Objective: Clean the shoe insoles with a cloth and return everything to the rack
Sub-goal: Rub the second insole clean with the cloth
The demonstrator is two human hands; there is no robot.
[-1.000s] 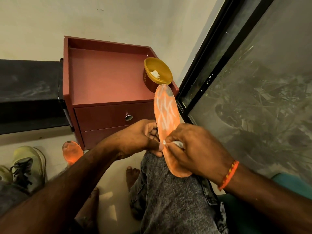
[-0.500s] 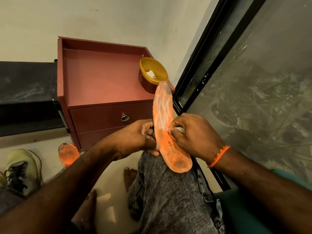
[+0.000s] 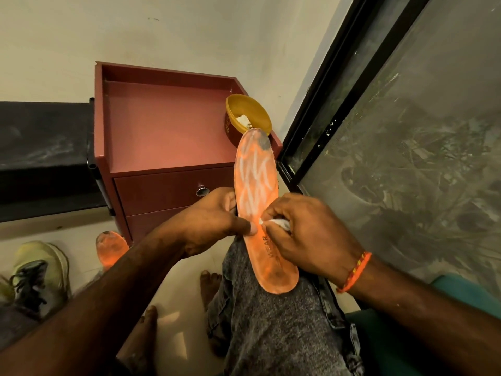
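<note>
On the raised knee, the insole (image 3: 259, 202) lies propped, its left edge gripped by the left hand (image 3: 214, 221), thumb on top. Right hand (image 3: 306, 234) presses what seems a white cloth (image 3: 279, 223) against it, fingers (image 3: 271, 213) curled around the wad.

The cloth (image 3: 279, 223) is mostly hidden (bunched inside the right hand (image 3: 306, 234)).

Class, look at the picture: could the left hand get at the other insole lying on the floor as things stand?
Probably not yet: the left hand grips the insole on the knee, and the floor insole lies low beyond the forearm.
</note>
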